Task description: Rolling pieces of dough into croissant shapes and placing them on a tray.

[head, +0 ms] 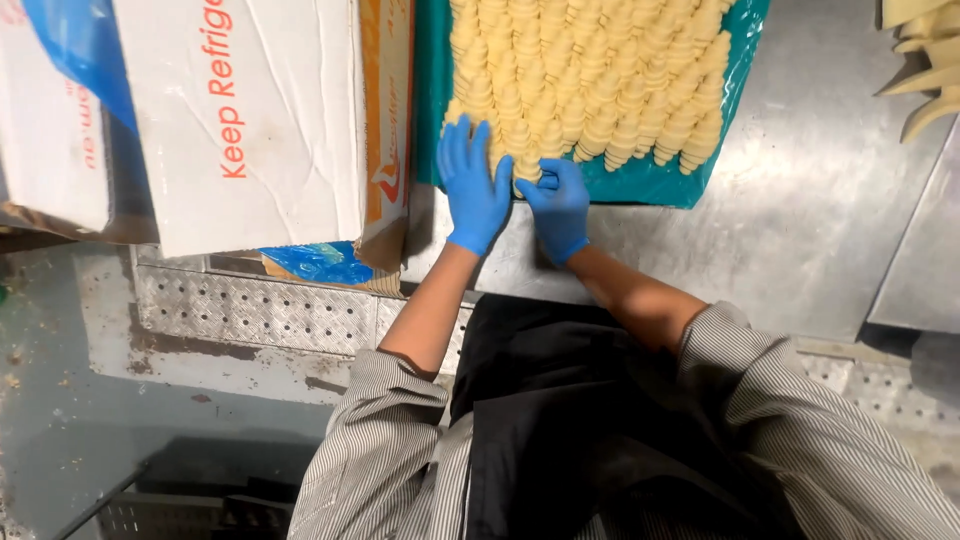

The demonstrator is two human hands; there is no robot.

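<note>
The person is picking raw croissants (590, 90) from the near edge of the blue-lined tray (640, 185) on the steel table (800, 230): the left hand (472, 195) lies open against the rows while the right hand (556, 208) pinches one piece, which likely needs lifting free.

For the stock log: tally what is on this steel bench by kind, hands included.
Gloved hands: 2, left and right
Cardboard boxes: 2, the large white box and the partly visible box
Teal-lined tray of unbaked croissants: 1
Total: 5
</note>
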